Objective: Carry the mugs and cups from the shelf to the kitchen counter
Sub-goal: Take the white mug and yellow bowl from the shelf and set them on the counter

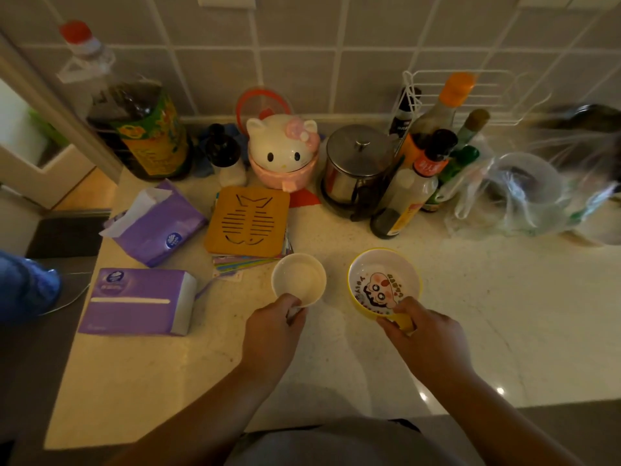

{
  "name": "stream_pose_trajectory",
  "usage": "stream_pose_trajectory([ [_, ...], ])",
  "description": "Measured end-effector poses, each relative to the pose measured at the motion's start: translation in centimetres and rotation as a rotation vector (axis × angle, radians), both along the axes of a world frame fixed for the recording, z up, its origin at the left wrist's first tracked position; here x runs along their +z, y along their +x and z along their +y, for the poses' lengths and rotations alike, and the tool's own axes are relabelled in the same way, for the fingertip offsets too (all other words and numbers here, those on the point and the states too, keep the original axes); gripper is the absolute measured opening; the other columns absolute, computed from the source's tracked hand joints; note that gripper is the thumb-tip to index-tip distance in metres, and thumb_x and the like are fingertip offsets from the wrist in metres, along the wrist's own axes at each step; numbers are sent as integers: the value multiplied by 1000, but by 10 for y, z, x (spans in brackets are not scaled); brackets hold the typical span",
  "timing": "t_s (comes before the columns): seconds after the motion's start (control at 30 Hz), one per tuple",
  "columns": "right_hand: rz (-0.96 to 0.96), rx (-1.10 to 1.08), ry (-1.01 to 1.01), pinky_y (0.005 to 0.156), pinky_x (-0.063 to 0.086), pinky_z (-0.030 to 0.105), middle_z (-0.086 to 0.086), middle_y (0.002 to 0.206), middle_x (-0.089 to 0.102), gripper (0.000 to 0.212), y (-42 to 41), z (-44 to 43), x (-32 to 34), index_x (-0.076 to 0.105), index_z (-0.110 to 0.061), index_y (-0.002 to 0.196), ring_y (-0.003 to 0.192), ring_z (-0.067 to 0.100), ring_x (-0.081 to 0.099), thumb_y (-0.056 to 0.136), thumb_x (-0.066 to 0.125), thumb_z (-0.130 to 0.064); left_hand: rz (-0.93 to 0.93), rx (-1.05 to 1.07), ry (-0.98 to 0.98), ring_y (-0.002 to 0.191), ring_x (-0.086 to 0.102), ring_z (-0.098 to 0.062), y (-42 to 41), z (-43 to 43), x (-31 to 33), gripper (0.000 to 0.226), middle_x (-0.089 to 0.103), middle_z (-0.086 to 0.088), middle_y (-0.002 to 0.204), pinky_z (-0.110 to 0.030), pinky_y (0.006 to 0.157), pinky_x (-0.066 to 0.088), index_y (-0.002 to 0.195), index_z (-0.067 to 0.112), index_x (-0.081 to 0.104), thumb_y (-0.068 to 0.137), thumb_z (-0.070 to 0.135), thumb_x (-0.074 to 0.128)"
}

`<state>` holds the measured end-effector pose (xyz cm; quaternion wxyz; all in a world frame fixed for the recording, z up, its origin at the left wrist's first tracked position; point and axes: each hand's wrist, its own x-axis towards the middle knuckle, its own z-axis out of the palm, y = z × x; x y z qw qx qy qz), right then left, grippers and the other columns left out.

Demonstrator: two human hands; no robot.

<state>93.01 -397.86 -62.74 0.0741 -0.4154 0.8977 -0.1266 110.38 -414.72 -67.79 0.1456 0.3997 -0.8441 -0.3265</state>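
On the bench (470, 314): two cups, side by side and apart; two purple tissue packs (144, 297) at left. Left hand (272, 331) reaches forward, grip clamped on the white cup (298, 279) at its near rim. Right hand (426, 334) reaches likewise, grip clamped on the handle of the yellow cup (383, 284).

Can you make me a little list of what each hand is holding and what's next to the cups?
left hand: grips the white cup at its near side
right hand: grips the yellow cup by its handle
inside yellow cup: cartoon face picture
cups: side by side, apart, over the counter
behind white cup: wooden fish trivet
left of cups: two purple tissue packs
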Motion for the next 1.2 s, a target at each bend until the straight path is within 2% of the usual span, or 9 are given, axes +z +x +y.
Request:
stream_pose_trajectory([
  [0.07,-4,8,-13,43,51,26,-3,70,73,29,-3,1,1,65,-21,92,51,14,63,78,72,-46,9,-17,15,50,51,7,1,1,1,9,56,17,58,-6,51,34,91,27,67,84,30,71],
  [0.2,-12,22,-33,43,53,29,-3,71,74,29,-6,2,0,65,-20,92,52,16,64,77,73,-44,-51,10,27,63,63,-3,11,6,4,55,67,14,83,-17,59,44,121,30,56,76,61,65],
  [0.33,3,41,-43,42,53,30,-2,71,74,29,-10,5,-6,65,-20,92,51,17,64,77,73,-44,-52,154,-52,84,55,-7,26,15,5,77,48,13,107,-18,62,42,117,31,44,65,87,45],
  [0.43,-5,45,-55,42,53,29,-2,68,73,30,-14,9,-12,64,-21,92,50,17,64,78,72,-46,-177,168,-136,112,51,-20,31,26,-4,82,50,0,127,-34,84,47,122,25,47,65,84,50],
  [0.57,-6,41,-66,42,53,28,-3,68,72,30,-15,13,-21,64,-21,92,49,16,63,78,71,-47,-473,125,-107,146,16,-31,37,38,-20,102,20,-10,159,-54,114,22,146,21,30,68,85,46],
  [0.67,15,49,-117,37,45,22,-2,58,69,30,-18,16,-27,64,-20,86,41,16,58,73,77,-43,-546,95,-109,149,1,-29,41,43,-28,107,7,-9,163,-55,118,9,151,23,19,69,90,31],
  [0.87,55,73,-158,39,19,7,-5,50,64,30,-22,21,-38,62,-20,80,37,8,35,68,83,-38,-575,71,-134,149,-4,-28,42,45,-30,106,1,-8,163,-55,119,7,153,23,12,71,90,21],
  [1.07,31,83,-193,38,30,15,-3,50,63,30,-28,16,-47,60,-19,82,37,12,37,71,80,-38,-581,76,-136,149,-2,-27,41,46,-28,106,4,-8,163,-55,118,9,152,23,15,71,90,25],
  [1.2,30,89,-215,39,27,15,-1,49,63,31,-31,10,-49,60,-18,80,34,17,41,69,82,-37,-583,73,-132,149,-2,-28,40,46,-27,107,4,-9,163,-54,118,9,152,23,14,71,91,25],
])
